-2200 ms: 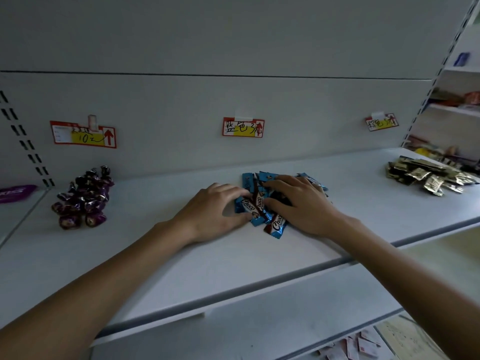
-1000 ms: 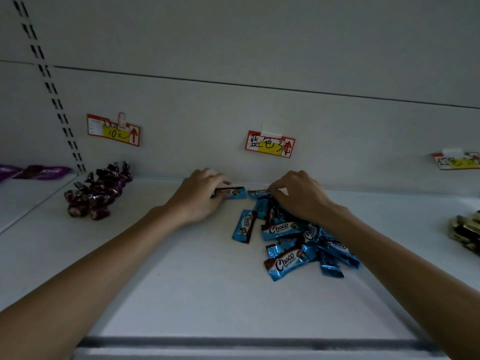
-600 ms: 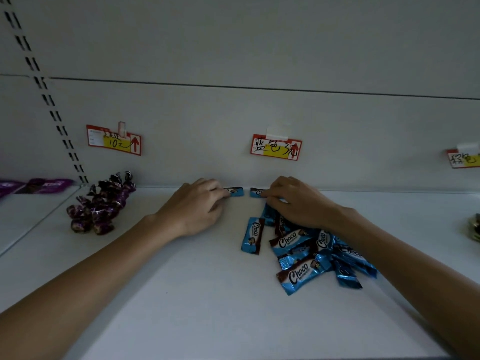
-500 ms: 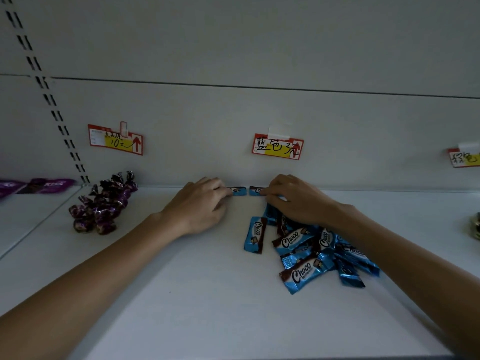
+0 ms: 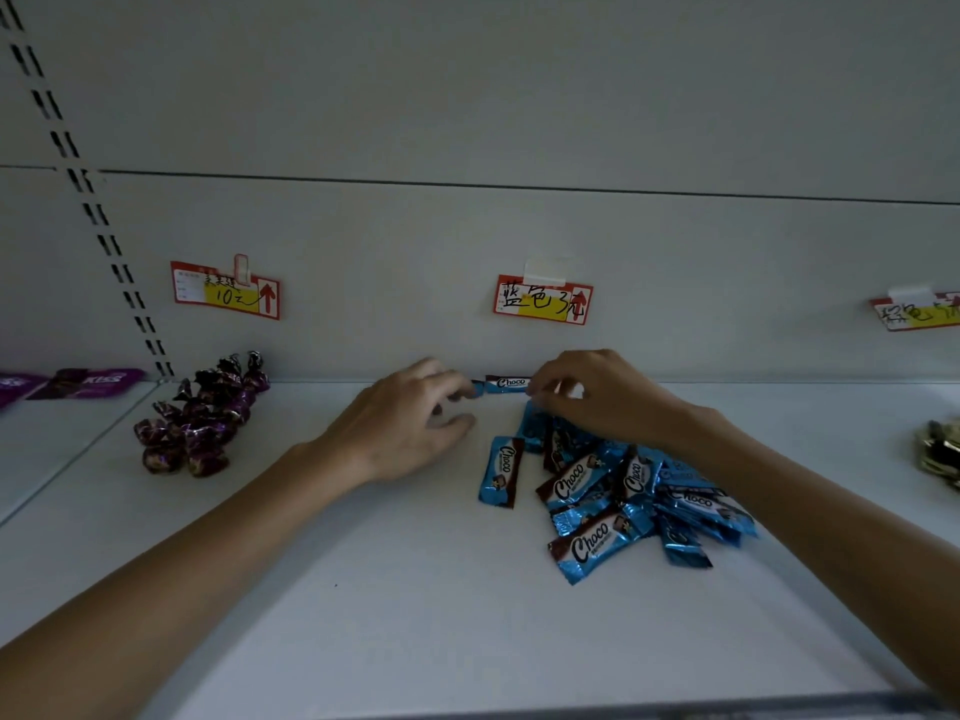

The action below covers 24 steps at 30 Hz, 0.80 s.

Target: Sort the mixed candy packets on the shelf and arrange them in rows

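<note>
White shelf (image 5: 363,615) in dim light, and the row is starting right at the back wall (image 5: 467,241). One packet (image 5: 506,383) lies flat along that back edge, just under the middle tag (image 5: 543,299), which I'd take as the marker for the blue sort. Look at the right hand (image 5: 597,402): fingers curled, thumb and forefinger pinching the packet's right end, squaring it to the wall, I'd say. The left hand (image 5: 405,423) is loosely curled, fingertips on a second packet (image 5: 477,388) it mostly hides, thumb held apart, no real grip. The blue pile (image 5: 623,496) sits just below the right wrist, ready to feed from, with one stray (image 5: 501,472) lying clear at its left. Room for the row? Open leftward until the purple candies (image 5: 202,413), and rightward there's bare shelf up to the gold packets (image 5: 940,452) at the frame's edge.
</note>
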{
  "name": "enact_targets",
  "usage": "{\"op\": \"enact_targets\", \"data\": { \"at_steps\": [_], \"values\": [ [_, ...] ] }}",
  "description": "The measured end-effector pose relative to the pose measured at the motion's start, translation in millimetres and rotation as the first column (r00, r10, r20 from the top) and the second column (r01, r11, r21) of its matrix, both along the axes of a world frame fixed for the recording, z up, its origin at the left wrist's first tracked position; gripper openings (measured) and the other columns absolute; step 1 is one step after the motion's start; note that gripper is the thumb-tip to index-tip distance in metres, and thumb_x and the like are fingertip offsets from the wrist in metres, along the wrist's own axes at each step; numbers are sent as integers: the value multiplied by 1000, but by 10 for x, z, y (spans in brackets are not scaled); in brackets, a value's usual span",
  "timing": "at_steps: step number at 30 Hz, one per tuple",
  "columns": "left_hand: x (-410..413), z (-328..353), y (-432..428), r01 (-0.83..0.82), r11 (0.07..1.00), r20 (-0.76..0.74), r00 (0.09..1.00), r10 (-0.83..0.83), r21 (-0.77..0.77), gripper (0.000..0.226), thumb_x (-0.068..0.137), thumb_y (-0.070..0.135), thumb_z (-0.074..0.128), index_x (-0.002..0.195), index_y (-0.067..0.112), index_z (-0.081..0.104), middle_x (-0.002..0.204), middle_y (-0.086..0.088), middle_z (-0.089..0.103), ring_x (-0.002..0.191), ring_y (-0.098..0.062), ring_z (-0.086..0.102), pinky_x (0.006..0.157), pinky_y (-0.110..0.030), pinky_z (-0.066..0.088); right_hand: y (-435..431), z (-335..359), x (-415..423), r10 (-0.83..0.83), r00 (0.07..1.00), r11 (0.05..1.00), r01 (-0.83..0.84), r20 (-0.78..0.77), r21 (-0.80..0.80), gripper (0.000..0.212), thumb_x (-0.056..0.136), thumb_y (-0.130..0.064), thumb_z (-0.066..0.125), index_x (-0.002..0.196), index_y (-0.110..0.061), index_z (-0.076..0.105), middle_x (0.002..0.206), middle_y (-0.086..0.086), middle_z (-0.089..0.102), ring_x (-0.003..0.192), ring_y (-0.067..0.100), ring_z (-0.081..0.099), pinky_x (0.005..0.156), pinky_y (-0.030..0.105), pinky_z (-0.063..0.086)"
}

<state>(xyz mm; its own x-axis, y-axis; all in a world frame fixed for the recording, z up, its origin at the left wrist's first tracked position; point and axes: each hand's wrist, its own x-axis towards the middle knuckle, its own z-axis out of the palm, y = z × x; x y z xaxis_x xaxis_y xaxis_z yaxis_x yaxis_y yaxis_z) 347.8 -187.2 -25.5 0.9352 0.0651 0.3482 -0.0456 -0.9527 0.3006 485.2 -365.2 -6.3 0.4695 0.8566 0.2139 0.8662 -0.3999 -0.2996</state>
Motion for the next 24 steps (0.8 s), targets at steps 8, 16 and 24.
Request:
{"op": "enact_targets", "data": {
  "at_steps": [8,16,24],
  "values": [
    [-159,-26,-402,-25,1000,-134,991,23,-17,43,72,61,63,104,31,59,89,17,46,79,-2,45,74,-23,42,-219,136,-194,-18,999,972,9,-36,-235,41,80,-44,68,115,-24,63,113,-5,57,103,12,51,87,26,43],
    [-127,-25,-305,0,991,-46,999,-7,-136,22,78,12,64,99,18,68,86,8,63,75,-1,56,63,-3,37,-204,104,-232,-80,986,990,96,149,-106,20,89,-34,55,98,-19,65,99,-1,68,88,18,61,85,30,46],
    [-19,-28,-162,29,986,-43,998,-37,-163,11,81,18,68,91,21,70,86,11,62,76,5,56,64,-4,38,-260,2,160,-278,899,946,317,-339,65,21,93,-17,50,107,-12,65,100,5,66,82,14,60,66,18,45]
  ]
}}
